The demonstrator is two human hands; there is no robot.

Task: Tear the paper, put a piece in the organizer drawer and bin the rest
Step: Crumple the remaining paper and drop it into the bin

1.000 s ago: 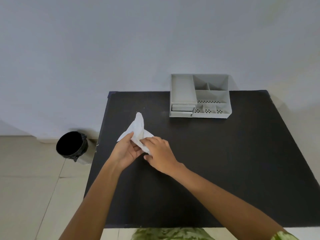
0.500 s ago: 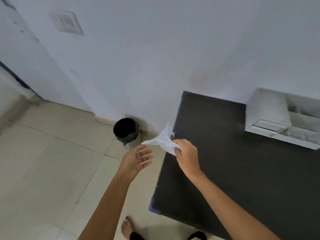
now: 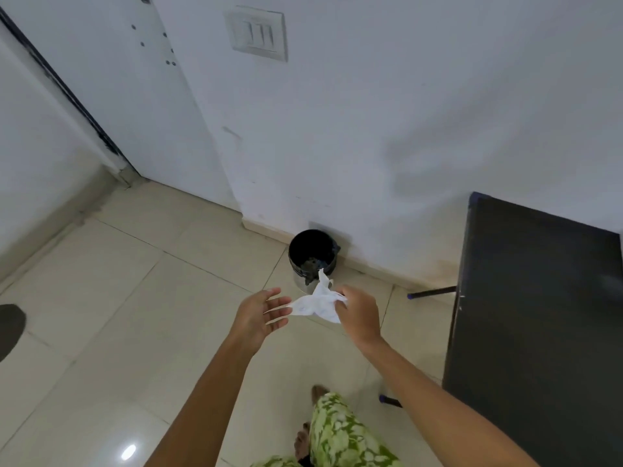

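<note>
Just short of the bin | right hand pinches crumpled paper, nearer the rim | left hand spread, fingertips at the paper's trailing end | bin dead ahead, against the wall

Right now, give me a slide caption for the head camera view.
Right hand carries crumpled white paper toward the black bin by the wall; left hand open beside it.
</note>
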